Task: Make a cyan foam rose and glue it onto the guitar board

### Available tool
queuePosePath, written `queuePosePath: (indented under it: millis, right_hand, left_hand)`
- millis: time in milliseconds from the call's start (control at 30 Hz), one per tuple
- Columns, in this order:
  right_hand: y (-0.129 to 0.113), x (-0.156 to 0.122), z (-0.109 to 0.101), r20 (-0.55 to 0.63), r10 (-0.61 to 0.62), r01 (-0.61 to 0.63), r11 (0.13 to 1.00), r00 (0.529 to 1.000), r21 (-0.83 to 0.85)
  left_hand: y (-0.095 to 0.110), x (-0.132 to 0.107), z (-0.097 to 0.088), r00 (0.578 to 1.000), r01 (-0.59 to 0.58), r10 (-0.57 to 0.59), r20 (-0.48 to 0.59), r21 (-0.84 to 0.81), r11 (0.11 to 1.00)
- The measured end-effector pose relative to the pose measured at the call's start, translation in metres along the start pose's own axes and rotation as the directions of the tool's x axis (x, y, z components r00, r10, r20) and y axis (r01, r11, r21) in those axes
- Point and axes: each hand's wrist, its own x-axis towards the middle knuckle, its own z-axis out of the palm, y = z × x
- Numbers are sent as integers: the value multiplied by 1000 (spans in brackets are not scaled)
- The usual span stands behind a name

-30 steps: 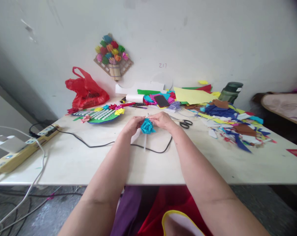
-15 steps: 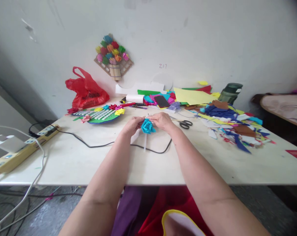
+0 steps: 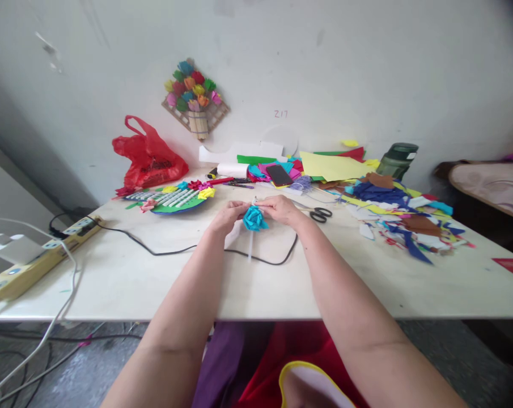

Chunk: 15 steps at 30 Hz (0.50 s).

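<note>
Between my two hands, just above the table, is a bright blue crepe paper flower (image 3: 255, 219) with crumpled petals. My left hand (image 3: 232, 214) pinches its far left edge with bent fingers. From the right, the fingers of my right hand (image 3: 278, 208) are closed on its upper edge. A small pale tip shows between the fingertips, too small to name. Below the flower a thin translucent stick (image 3: 250, 249) points toward me; its far end is hidden. Black-handled scissors (image 3: 321, 215) lie right of my right hand.
A black cord (image 3: 154, 253) runs from the power strip (image 3: 39, 258) past my hands. Behind are a decorated green disc (image 3: 182, 207), a red plastic bag (image 3: 152, 156), pens and a phone (image 3: 279, 175). Paper scraps (image 3: 409, 221) and a green bottle (image 3: 397, 161) stand right.
Almost nothing differs. My fingers have shifted very slightly at the top of the blue paper flower, and the whole view has moved a touch.
</note>
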Motion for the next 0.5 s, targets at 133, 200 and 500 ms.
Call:
queuePosePath:
  millis: [133, 200, 500]
  right_hand:
    - [4, -1, -1, 36, 19, -21, 999, 999, 41]
    - [4, -2, -2, 75, 45, -49, 998, 996, 49]
    - [-3, -6, -10, 129, 114, -119, 993, 985, 28]
  left_hand:
    - [0, 0, 0, 1000, 4, -4, 22, 2, 1000]
    - [0, 0, 0, 1000, 9, -9, 30, 5, 1000]
    - [1, 0, 3, 999, 13, -13, 30, 21, 1000]
